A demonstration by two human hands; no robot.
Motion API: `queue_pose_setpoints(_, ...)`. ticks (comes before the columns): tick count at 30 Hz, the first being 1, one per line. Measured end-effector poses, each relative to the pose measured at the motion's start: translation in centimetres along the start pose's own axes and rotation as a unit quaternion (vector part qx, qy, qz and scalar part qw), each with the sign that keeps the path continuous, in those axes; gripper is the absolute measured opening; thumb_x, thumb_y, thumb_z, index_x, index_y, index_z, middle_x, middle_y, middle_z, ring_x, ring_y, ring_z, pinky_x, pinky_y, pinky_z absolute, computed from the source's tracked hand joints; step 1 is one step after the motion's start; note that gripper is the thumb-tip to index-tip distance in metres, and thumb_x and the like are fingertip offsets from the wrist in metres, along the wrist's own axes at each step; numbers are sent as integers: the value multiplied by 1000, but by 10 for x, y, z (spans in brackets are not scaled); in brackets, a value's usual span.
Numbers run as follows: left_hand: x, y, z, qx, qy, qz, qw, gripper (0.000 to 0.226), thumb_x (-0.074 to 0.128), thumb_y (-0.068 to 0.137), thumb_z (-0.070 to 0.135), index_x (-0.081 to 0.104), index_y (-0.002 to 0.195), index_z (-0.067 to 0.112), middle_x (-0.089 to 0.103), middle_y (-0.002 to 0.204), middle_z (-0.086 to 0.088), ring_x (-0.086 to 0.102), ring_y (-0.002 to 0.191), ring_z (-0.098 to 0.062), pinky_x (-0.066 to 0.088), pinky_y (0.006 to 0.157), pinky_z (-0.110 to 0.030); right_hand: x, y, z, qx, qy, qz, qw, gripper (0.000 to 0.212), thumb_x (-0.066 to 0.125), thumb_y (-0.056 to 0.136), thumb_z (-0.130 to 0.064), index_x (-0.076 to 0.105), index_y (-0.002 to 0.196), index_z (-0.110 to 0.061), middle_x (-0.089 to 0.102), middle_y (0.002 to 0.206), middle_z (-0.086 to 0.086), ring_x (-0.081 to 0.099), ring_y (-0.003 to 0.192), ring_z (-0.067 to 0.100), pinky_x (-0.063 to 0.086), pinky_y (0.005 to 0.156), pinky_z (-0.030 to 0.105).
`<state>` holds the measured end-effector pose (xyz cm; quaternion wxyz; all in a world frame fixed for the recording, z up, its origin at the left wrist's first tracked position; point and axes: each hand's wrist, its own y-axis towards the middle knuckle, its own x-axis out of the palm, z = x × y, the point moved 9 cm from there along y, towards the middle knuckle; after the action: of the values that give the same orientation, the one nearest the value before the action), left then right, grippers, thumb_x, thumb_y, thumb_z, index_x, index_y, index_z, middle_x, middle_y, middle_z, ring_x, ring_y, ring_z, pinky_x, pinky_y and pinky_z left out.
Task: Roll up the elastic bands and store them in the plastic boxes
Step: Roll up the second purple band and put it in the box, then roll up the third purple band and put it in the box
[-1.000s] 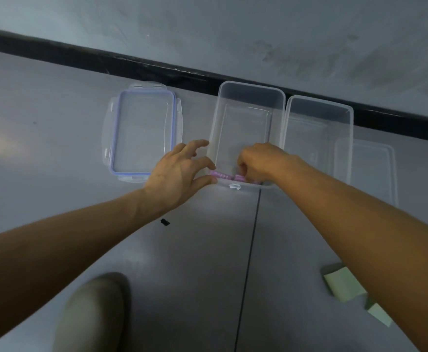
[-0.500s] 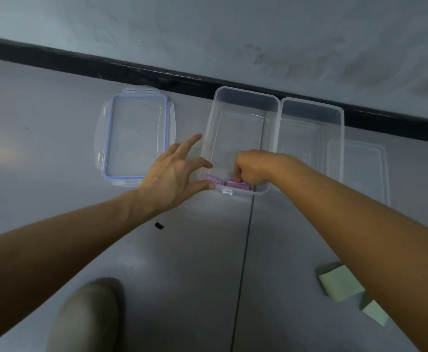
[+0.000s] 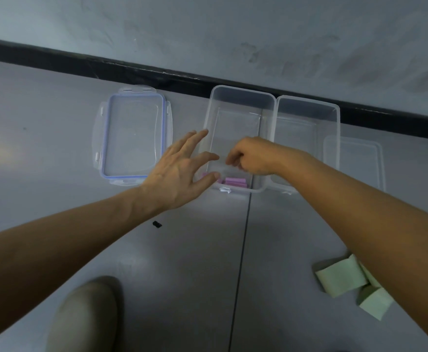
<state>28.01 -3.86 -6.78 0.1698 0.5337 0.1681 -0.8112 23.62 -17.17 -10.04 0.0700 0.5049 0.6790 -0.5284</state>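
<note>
A rolled pink elastic band lies inside the near end of a clear plastic box. My right hand hovers just above it inside the box, fingers curled and nothing visible in them. My left hand is spread open against the box's near left corner. A second clear box stands touching the first on its right. A pale green elastic band lies folded on the floor at lower right, partly hidden by my right forearm.
A lid with a blue seal lies left of the boxes. Another clear lid lies to the right of them. A black baseboard runs along the wall behind. A small black scrap and my shoe are nearer.
My right hand has let go of the pink band and lifted off it, so the roll now lies bare in the box. My left hand has opened wider.
</note>
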Motion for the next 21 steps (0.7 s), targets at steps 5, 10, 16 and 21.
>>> queue_pose_setpoints(5, -11, 17, 31, 12, -44, 10, 999, 63, 43, 88, 71, 48, 137, 31, 21, 160, -1, 10, 149, -21, 25, 116, -51, -34, -59, 17, -42, 155, 50, 986, 30, 57, 99, -24, 63, 129, -23, 67, 117, -2, 66, 99, 7, 54, 91, 25)
queue_pose_setpoints(10, -15, 31, 97, 62, -48, -5, 997, 69, 39, 85, 73, 49, 137, 29, 29, 157, -2, 14, 148, -22, 22, 118, -45, -44, -144, 75, -14, 195, 112, 974, 32, 64, 93, -36, 66, 124, -32, 71, 110, -9, 68, 96, 6, 56, 90, 28)
queue_pose_setpoints(16, 9, 30, 210, 175, -42, -74, 981, 66, 39, 87, 69, 46, 140, 30, 36, 152, 2, 22, 145, -18, 23, 118, -39, -10, -257, 177, 84, 255, 219, 938, 41, 66, 77, -61, 68, 115, -46, 71, 103, -14, 67, 97, 6, 58, 81, 33)
queue_pose_setpoints(21, 68, 29, 283, 208, -21, -125, 970, 64, 37, 90, 66, 43, 142, 29, 40, 150, 2, 33, 140, -19, 24, 114, -32, 29, -324, 264, 169, 287, 347, 877, 27, 66, 88, -46, 66, 116, -45, 69, 93, -24, 65, 83, -8, 51, 77, 20)
